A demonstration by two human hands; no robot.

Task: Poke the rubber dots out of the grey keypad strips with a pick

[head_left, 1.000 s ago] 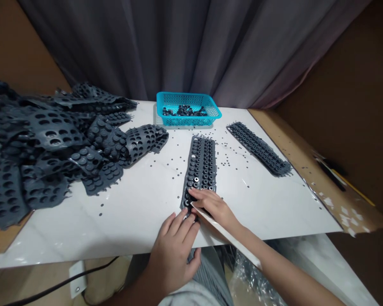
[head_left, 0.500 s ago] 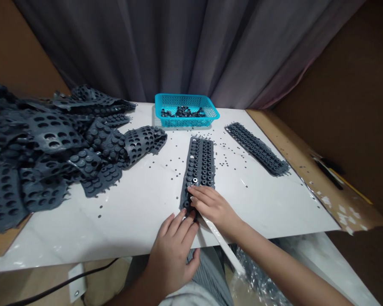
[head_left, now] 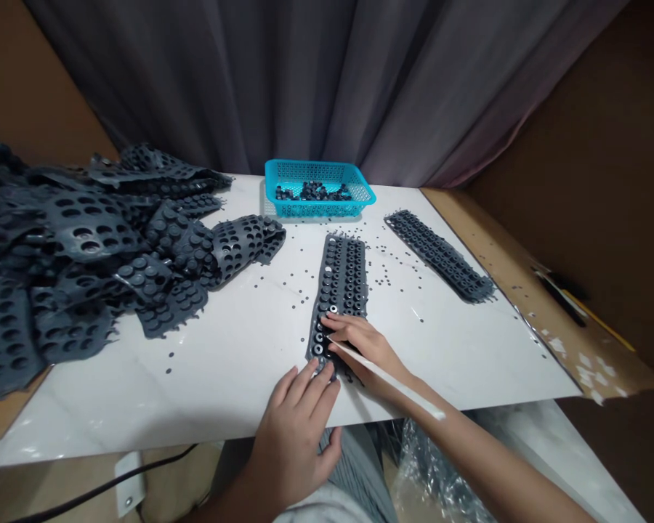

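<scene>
A long dark rubber strip (head_left: 342, 280) studded with small round parts lies lengthwise in the middle of the white table (head_left: 240, 349). My left hand (head_left: 299, 421) rests flat at the table's front edge, its fingertips pressing the strip's near end. My right hand (head_left: 362, 345) lies on the same end, fingers closed round a thin white stick (head_left: 386, 378). The stick's tip touches the strip beside the studs and its tail runs back along my forearm.
A heap of punched dark rubber sheets (head_left: 87, 254) covers the table's left side. A blue basket (head_left: 319, 189) holding small black parts stands at the back. A second studded strip (head_left: 439, 254) lies at the right. Tiny dark discs are scattered about. Pens (head_left: 578, 301) lie on the brown ledge.
My right hand has turned the white stick: its tail swung up from below the table edge and now lies along my forearm. The left hand has stayed in place.
</scene>
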